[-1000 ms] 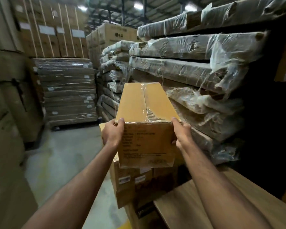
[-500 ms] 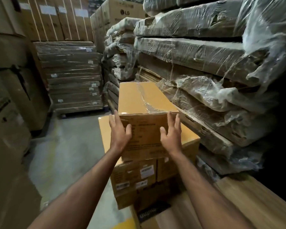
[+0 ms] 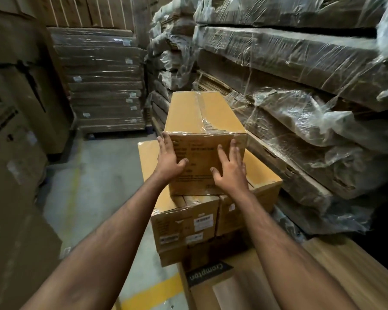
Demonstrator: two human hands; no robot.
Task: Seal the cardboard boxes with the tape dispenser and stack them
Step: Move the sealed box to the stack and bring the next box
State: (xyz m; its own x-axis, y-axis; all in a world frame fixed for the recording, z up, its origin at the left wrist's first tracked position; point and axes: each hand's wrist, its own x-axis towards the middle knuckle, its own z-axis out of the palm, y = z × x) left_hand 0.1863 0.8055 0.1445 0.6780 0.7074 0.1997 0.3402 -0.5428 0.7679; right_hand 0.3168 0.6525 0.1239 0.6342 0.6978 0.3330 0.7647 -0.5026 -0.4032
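Top box [image 3: 205, 139], sealed along its lid seam with clear tape, sits on two sealed boxes [image 3: 186, 222] set side by side, close beside shrink-wrapped pallet stacks [image 3: 300, 86]. Left hand [image 3: 168, 161] and right hand [image 3: 230, 170]: both flat on near end face, fingers straight and spread, pressing, gripping nothing. Tape dispenser not in view. Judgement: carton stiff, smooth and slightly slick where taped; weight moderate, since open palms seem enough to shove it. Best hold for lifting: palms on opposite long sides near the lower edges. Avoid the taped seam. Overhang on the stack below worth checking.
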